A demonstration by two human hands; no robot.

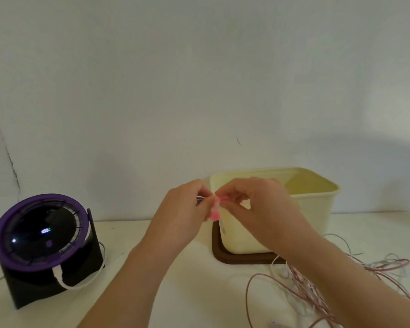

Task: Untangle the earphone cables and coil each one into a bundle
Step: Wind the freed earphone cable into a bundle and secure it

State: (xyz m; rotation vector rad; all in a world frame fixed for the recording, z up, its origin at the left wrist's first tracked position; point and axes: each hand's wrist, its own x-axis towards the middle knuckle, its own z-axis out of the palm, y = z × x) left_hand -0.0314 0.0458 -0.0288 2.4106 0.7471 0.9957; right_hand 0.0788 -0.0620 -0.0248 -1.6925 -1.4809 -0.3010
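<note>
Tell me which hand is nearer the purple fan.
Left. The left hand hangs up and right of the purple fan; the right hand is farther right still, in front of the cream bin. Both pinch a pink piece.

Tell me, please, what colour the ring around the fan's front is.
Purple; the ring shows best in the head view.

A matt cream plastic tub (315, 209) stands on a dull brown lid (219, 253), on a smooth, pale matt worktop (175, 280). The fan (43, 235) at left shows a matt purple plastic ring around a glossy black dome that catches light. Thin, smooth-coated pink and white cables (317, 287) lie tangled before a flat-painted wall (199, 79).
</note>
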